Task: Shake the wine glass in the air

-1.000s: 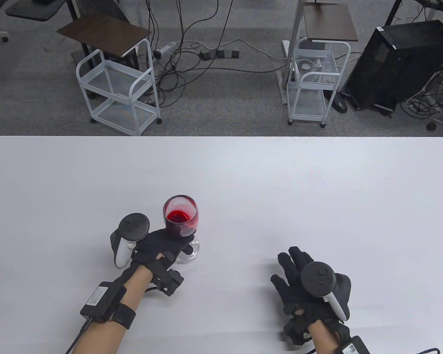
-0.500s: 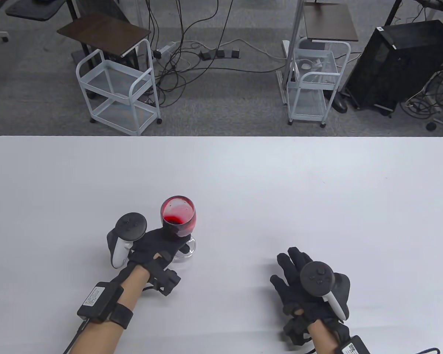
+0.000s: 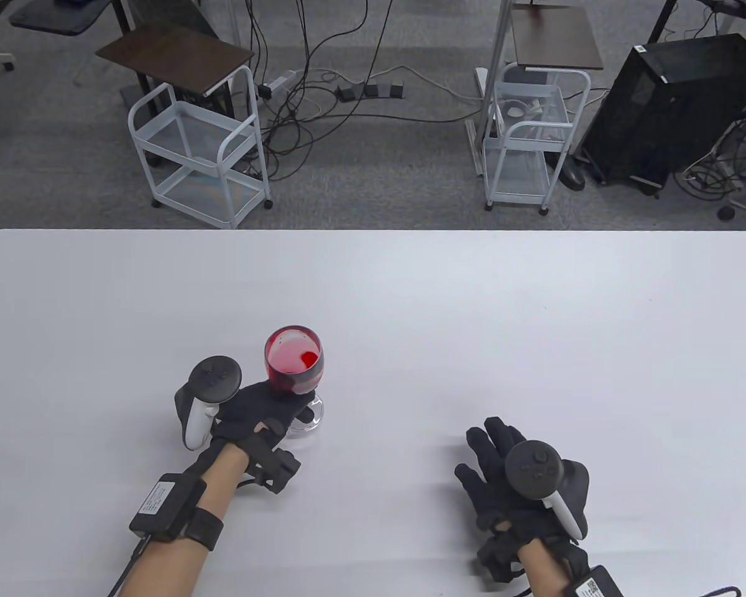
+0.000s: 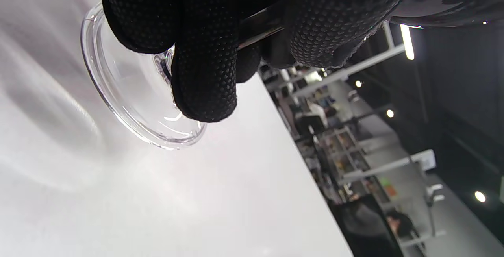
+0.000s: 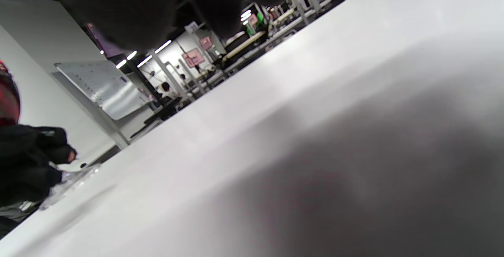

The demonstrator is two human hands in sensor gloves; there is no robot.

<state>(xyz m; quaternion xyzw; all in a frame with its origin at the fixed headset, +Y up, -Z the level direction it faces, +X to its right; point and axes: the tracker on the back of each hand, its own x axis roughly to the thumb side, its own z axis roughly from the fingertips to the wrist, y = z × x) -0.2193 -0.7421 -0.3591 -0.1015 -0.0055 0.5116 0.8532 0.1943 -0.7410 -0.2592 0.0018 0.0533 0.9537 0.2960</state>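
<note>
A wine glass [image 3: 293, 362] with red liquid in its bowl is at the table's near left. My left hand [image 3: 286, 407] grips its stem just under the bowl. In the left wrist view my fingers [image 4: 204, 52] wrap the stem, and the clear round foot [image 4: 134, 107] is tilted and just off the white table [image 3: 410, 298]. The liquid is smeared up the bowl's wall. My right hand [image 3: 488, 451] rests palm down on the table at the near right, fingers spread, holding nothing. The right wrist view shows the glass's foot [image 5: 71, 180] at its far left.
Beyond the table's far edge, two white wire carts [image 3: 199, 149] [image 3: 525, 137], floor cables [image 3: 323, 93] and a black computer case [image 3: 671, 106] stand on the grey carpet. Nothing else lies on the table.
My left hand has moved the glass a little to the left. The red liquid has sloshed across the bowl. My right hand has not moved.
</note>
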